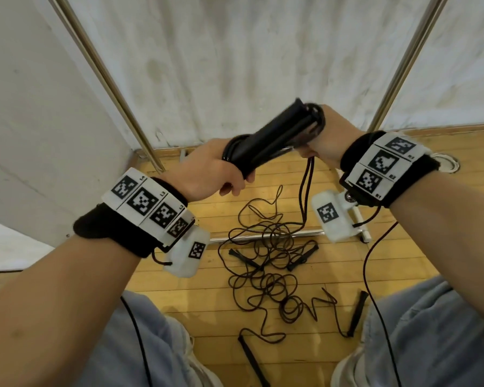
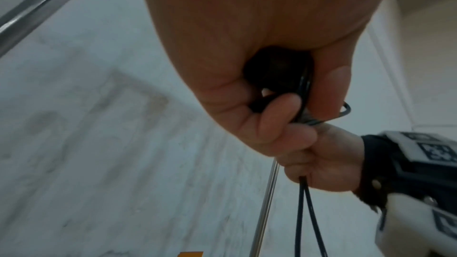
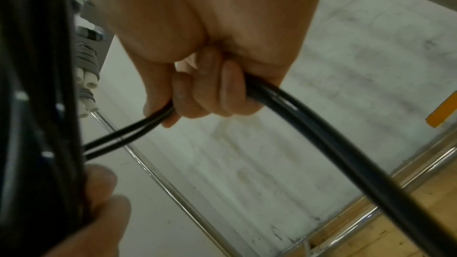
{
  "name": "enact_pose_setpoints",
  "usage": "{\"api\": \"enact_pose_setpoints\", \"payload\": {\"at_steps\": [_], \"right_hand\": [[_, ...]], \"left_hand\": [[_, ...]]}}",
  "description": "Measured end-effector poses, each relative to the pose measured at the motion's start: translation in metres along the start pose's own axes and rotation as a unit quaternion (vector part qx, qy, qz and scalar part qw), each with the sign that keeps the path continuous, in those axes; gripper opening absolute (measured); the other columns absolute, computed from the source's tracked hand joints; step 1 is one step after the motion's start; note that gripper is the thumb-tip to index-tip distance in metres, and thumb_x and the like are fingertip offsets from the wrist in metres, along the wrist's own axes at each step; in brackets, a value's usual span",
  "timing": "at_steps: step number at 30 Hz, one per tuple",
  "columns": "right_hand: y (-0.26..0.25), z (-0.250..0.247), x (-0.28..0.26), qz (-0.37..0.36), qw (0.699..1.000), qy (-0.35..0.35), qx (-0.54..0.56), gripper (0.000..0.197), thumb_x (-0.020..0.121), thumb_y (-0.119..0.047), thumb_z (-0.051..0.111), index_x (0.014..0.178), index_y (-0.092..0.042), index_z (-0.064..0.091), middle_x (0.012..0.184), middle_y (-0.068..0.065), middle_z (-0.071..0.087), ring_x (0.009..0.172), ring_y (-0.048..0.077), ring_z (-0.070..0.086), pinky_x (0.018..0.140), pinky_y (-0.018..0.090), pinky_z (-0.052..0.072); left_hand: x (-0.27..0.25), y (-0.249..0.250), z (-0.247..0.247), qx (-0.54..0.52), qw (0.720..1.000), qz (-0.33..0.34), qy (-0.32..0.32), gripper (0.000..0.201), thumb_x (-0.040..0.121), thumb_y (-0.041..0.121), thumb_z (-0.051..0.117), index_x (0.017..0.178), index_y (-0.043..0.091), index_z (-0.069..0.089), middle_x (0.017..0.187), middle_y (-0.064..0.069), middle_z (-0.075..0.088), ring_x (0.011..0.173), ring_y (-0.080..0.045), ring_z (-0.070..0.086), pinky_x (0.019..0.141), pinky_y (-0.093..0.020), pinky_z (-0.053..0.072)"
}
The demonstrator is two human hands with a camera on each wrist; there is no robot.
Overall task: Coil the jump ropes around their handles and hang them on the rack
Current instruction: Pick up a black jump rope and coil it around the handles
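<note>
The pair of black handles (image 1: 274, 138) is held in the air, its long axis running from 7 o'clock up to 1 o'clock. The left hand (image 1: 215, 169) closes around the lower end; the right hand (image 1: 330, 138) is at the upper end, fingers curled on the doubled rope (image 3: 128, 136), which drops toward 6 o'clock to the loose ropes (image 1: 268, 247) on the floor (image 1: 201, 308). I judge the next turn goes across this axis.
</note>
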State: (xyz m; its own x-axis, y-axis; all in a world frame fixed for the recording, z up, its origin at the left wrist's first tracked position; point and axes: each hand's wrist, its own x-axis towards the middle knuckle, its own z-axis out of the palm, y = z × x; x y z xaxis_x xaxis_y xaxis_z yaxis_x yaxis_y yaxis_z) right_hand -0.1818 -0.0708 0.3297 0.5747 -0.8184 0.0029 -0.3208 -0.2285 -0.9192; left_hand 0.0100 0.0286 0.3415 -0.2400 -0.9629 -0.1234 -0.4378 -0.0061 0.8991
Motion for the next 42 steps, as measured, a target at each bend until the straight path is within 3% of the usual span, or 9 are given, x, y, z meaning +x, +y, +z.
{"api": "enact_pose_setpoints", "payload": {"at_steps": [6,9,13,17,21,26,30,36,42], "right_hand": [[0.008,0.019,0.002,-0.020,0.998,0.049,-0.044,0.032,0.091,-0.028,0.058,0.065,-0.008,0.061,0.049,-0.006,0.043,0.040,0.005,0.033,0.042,0.013,0.030],[0.011,0.032,0.001,-0.025,0.993,0.058,-0.102,0.040,0.093,-0.035,0.053,0.060,-0.013,0.057,0.050,-0.003,0.043,0.040,0.006,0.033,0.044,0.015,0.031],[0.013,0.049,-0.004,-0.005,0.989,0.030,-0.143,0.034,0.100,-0.029,0.040,0.081,-0.014,0.065,0.059,0.000,0.047,0.047,0.010,0.037,0.050,0.025,0.032],[0.013,0.059,-0.010,-0.003,0.977,-0.007,-0.212,0.035,0.099,-0.036,0.039,0.077,-0.015,0.056,0.055,-0.007,0.042,0.047,0.007,0.038,0.041,0.013,0.029],[0.009,0.061,-0.007,0.032,0.975,-0.039,-0.218,0.024,0.099,-0.025,0.041,0.087,-0.017,0.060,0.058,-0.005,0.045,0.048,0.009,0.041,0.041,0.016,0.030],[0.001,0.064,-0.009,0.025,0.966,-0.015,-0.256,0.043,0.102,-0.029,0.029,0.092,-0.004,0.063,0.070,0.002,0.053,0.063,0.015,0.048,0.055,0.025,0.034],[-0.003,0.066,-0.011,0.037,0.961,-0.063,-0.265,0.037,0.102,-0.031,0.030,0.088,-0.010,0.057,0.067,0.003,0.048,0.065,0.020,0.049,0.058,0.030,0.038],[-0.001,0.070,-0.014,0.009,0.984,-0.093,-0.154,0.034,0.098,-0.027,0.042,0.067,-0.027,0.054,0.047,-0.016,0.052,0.045,-0.006,0.048,0.047,0.013,0.032],[-0.007,0.074,-0.019,-0.010,0.984,-0.098,-0.150,0.038,0.098,-0.034,0.041,0.063,-0.026,0.052,0.054,-0.011,0.044,0.050,0.004,0.044,0.055,0.023,0.037]], "left_hand": [[0.009,0.001,0.005,-0.153,0.982,-0.022,0.112,0.042,0.065,0.008,0.063,0.102,0.009,0.043,0.079,-0.017,0.061,0.054,-0.026,0.054,0.044,-0.029,0.039],[0.016,-0.001,0.005,-0.197,0.968,-0.033,0.154,0.036,0.076,0.008,0.063,0.106,0.012,0.043,0.072,-0.010,0.064,0.053,-0.024,0.054,0.044,-0.027,0.039],[0.023,-0.006,0.000,-0.195,0.966,-0.069,0.156,0.021,0.091,0.004,0.055,0.108,0.015,0.050,0.068,-0.006,0.064,0.054,-0.022,0.055,0.045,-0.026,0.041],[0.025,-0.012,-0.002,-0.127,0.974,-0.083,0.168,0.023,0.088,0.005,0.059,0.106,0.015,0.049,0.077,-0.009,0.064,0.054,-0.017,0.057,0.047,-0.026,0.044],[0.029,-0.022,0.002,0.029,0.974,-0.082,0.209,0.031,0.081,0.008,0.066,0.103,0.015,0.046,0.085,-0.009,0.062,0.057,-0.017,0.061,0.052,-0.031,0.047],[0.030,-0.026,0.003,0.094,0.953,-0.058,0.283,0.033,0.074,0.007,0.068,0.096,0.016,0.045,0.090,-0.013,0.063,0.064,-0.024,0.065,0.056,-0.037,0.057],[0.032,-0.031,0.008,0.164,0.947,-0.079,0.263,0.036,0.074,0.012,0.071,0.096,0.018,0.043,0.088,-0.007,0.061,0.079,-0.030,0.064,0.070,-0.043,0.056],[0.033,-0.041,0.018,0.284,0.929,-0.054,0.232,0.035,0.075,0.013,0.072,0.093,0.019,0.042,0.070,0.007,0.050,0.061,-0.006,0.048,0.049,-0.021,0.032],[0.035,-0.048,0.016,0.340,0.909,-0.049,0.238,0.025,0.083,0.014,0.060,0.094,0.018,0.038,0.065,0.007,0.045,0.056,-0.009,0.044,0.046,-0.024,0.029]]}}
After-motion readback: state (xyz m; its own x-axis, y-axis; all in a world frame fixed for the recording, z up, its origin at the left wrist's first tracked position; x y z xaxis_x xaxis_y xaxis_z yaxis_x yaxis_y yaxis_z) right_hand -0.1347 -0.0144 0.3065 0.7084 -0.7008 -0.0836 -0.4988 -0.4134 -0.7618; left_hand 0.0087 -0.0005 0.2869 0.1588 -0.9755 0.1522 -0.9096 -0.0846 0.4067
